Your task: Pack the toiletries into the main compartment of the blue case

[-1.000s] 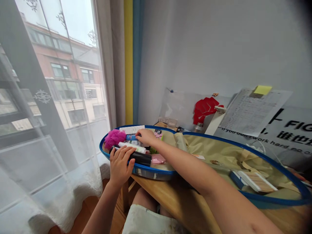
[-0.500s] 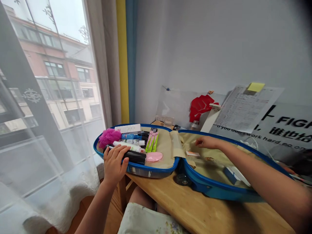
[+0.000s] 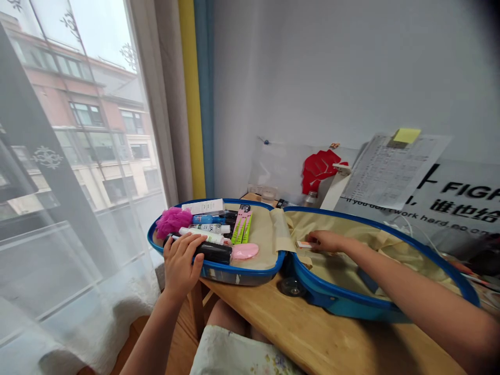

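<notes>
An open blue suitcase lies on the wooden table, its two lined halves spread side by side. My left hand rests over the near rim of the left half, fingers stretched across a black cylinder and the thumb apart. Around it lie a magenta bath puff, a white tube, a blue bottle, a white box, pink-and-green packs and a pink oval item. In the right half, my right hand has its fingers closed at the end of a small white-and-orange packet.
A dark blue box lies partly hidden under my right forearm. A wheel sticks out between the halves. Behind stand clipped papers and a clear jar. A sheer curtain hangs on the left.
My right hand has come down inside the right half, and its fingers now meet the small packet. My left hand stays on the black cylinder. The view has shifted slightly.
</notes>
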`<state>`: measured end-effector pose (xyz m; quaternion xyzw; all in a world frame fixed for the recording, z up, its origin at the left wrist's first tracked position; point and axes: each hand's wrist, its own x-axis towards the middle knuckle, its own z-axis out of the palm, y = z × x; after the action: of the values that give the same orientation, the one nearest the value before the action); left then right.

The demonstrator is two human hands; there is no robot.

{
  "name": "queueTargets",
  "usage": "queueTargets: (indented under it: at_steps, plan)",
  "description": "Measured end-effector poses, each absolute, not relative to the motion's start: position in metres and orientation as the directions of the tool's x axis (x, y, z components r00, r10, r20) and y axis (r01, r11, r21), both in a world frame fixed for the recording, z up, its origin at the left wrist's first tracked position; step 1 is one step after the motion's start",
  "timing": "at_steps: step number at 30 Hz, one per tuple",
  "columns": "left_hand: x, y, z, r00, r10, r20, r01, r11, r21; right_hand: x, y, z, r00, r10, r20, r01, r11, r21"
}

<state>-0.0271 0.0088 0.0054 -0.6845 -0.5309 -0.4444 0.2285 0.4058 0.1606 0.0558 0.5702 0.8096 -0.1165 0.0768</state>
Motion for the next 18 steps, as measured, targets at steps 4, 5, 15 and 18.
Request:
queueTargets:
  at_steps: [4, 5, 15, 18]
  plan:
    - [-0.026, 0.008, 0.007, 0.036, 0.519, 0.854, 0.928, -0.335, 0.164, 0.41, 0.162, 0.066, -0.289, 0.944, -0.159, 0.95, 0.263, -0.169]
    - [-0.025, 0.008, 0.008, 0.035, 0.521, 0.853, 0.928, -0.334, 0.166, 0.412, 0.163, 0.071, -0.278, 0.952, -0.129, 0.948, 0.25, -0.198]
    - [-0.025, 0.008, 0.007, 0.017, 0.532, 0.847, 0.921, -0.339, 0.194, 0.385, 0.139, 0.133, -0.313, 0.939, 0.141, 0.854, 0.344, -0.39]
    - [-0.026, 0.008, 0.006, 0.012, 0.543, 0.84, 0.92, -0.336, 0.204, 0.352, 0.131, 0.142, -0.384, 0.891, 0.24, 0.837, 0.446, -0.316]
